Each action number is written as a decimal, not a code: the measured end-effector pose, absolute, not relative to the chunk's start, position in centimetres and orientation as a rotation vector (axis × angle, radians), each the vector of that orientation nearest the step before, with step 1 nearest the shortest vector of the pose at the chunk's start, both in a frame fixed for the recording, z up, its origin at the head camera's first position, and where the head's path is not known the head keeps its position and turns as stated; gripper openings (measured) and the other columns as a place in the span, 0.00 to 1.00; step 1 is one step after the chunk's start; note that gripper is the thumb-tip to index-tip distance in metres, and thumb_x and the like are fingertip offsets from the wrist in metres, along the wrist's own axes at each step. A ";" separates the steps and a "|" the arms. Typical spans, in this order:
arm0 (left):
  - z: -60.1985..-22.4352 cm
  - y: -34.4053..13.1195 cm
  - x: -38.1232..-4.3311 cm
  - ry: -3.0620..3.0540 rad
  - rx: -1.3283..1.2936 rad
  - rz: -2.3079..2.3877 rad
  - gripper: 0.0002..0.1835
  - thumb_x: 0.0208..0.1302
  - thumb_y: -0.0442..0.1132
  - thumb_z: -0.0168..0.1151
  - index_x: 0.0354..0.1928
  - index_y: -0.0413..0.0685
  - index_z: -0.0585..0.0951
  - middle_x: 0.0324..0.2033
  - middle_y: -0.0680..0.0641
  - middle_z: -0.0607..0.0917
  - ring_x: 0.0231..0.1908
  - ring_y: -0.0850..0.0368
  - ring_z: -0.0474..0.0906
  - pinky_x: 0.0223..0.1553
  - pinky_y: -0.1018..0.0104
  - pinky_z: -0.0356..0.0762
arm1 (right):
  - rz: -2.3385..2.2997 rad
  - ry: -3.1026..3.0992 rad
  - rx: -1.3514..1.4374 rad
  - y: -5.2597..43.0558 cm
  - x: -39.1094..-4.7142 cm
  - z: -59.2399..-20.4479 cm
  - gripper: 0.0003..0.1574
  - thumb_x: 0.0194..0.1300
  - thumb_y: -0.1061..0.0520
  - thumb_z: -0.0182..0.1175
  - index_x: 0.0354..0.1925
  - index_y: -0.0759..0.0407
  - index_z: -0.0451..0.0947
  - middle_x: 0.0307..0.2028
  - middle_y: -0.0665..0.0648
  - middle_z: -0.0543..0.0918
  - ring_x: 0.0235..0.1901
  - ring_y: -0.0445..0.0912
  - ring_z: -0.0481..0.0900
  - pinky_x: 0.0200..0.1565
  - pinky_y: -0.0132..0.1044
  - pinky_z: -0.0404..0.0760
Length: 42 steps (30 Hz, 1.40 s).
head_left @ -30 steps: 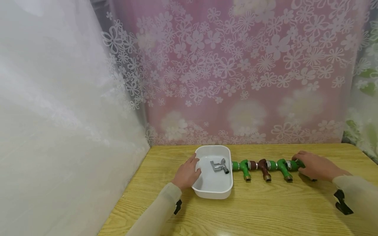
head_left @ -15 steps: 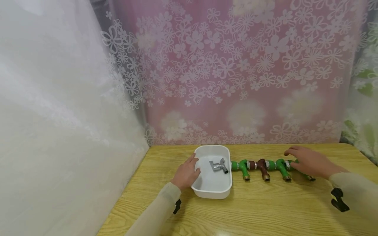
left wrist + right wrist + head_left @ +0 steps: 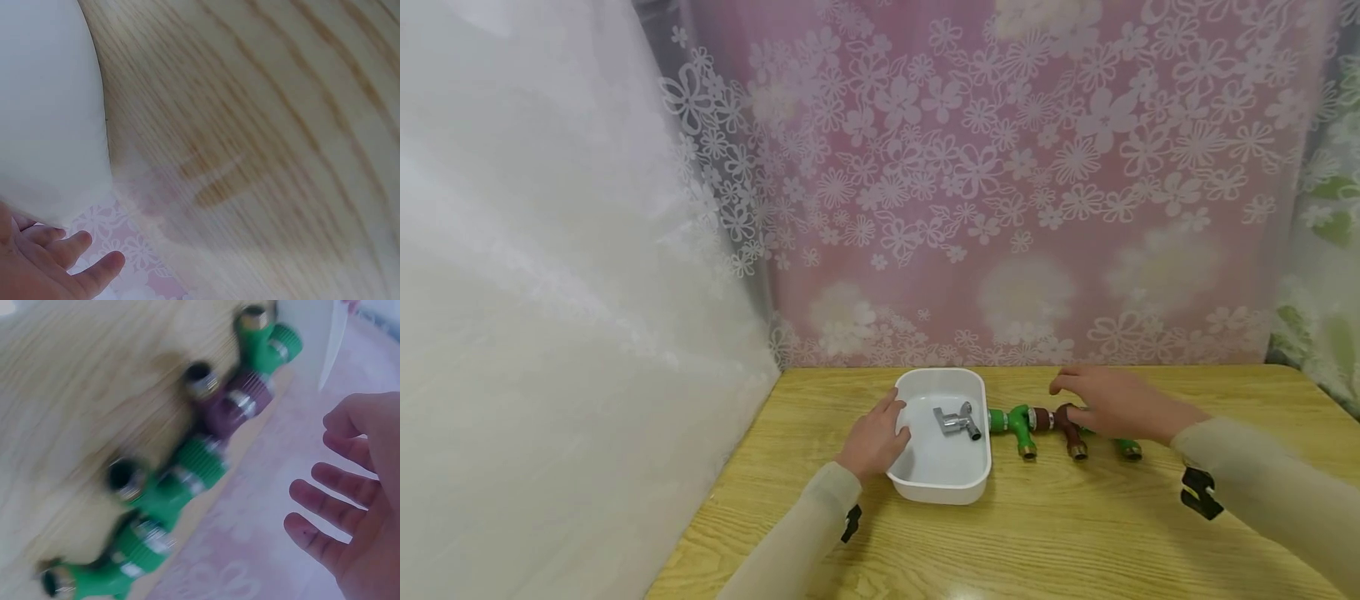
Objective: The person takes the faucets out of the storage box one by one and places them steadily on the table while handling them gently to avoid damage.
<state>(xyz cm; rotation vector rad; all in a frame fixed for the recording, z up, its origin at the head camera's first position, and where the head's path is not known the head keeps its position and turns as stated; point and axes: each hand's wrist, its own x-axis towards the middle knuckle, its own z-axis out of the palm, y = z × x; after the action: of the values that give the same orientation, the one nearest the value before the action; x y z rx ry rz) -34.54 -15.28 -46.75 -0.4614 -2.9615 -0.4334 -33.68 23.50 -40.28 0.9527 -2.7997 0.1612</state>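
Observation:
My left hand rests at the left side of a white plastic tub, fingers at its rim; the left wrist view shows several fingers extended outside the wall. Inside the tub lies a silver tap. To its right stretches a row of taps: a green tap nearest the tub, then a dark red tap, then two more green taps, partly or fully covered by my hand and forearm in the head view. Over the row hovers my right hand, fingers spread and holding nothing.
Everything stands on a wood-grain table. A pink flowered curtain hangs along the back edge, and a white sheet closes the left side.
My right hand has left the rightmost green tap, lifted and moved left above the row, towards the dark red tap. The left hand and the tub stay where they were.

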 end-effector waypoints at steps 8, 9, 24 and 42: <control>-46.8 -15.2 -34.6 -2.957 -0.469 -0.423 0.26 0.75 0.48 0.50 0.69 0.45 0.71 0.77 0.44 0.61 0.69 0.44 0.70 0.64 0.46 0.73 | 0.086 -2.778 1.075 19.1 -34.3 -39.2 0.17 0.68 0.50 0.64 0.54 0.48 0.81 0.52 0.53 0.81 0.40 0.42 0.81 0.38 0.40 0.82; -46.8 -15.2 -34.6 -2.956 -0.470 -0.420 0.26 0.75 0.48 0.50 0.69 0.45 0.71 0.77 0.44 0.61 0.69 0.44 0.70 0.64 0.46 0.73 | 0.073 -2.775 1.087 18.6 -34.3 -39.1 0.17 0.68 0.50 0.64 0.54 0.48 0.81 0.53 0.53 0.81 0.41 0.43 0.82 0.39 0.40 0.83; -46.9 -15.2 -34.5 -2.964 -0.466 -0.412 0.27 0.76 0.49 0.49 0.71 0.46 0.70 0.78 0.45 0.59 0.70 0.45 0.69 0.66 0.47 0.72 | 0.087 -2.876 1.146 13.6 -35.9 -38.1 0.16 0.69 0.52 0.63 0.54 0.49 0.81 0.54 0.56 0.83 0.44 0.47 0.83 0.43 0.45 0.84; -47.1 -15.2 -35.0 -2.983 -0.439 -0.423 0.27 0.76 0.50 0.50 0.71 0.47 0.70 0.78 0.46 0.58 0.72 0.46 0.66 0.67 0.45 0.70 | 0.191 -3.082 1.123 9.2 -38.9 -38.8 0.18 0.67 0.51 0.66 0.54 0.51 0.81 0.54 0.56 0.83 0.46 0.47 0.82 0.48 0.48 0.83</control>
<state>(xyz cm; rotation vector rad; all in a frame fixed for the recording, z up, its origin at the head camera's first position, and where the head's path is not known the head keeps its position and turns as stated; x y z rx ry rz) -35.00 -15.24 -47.10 -0.4386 -2.9835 -0.4226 -38.86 9.15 -38.82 1.1234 -3.0822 0.1910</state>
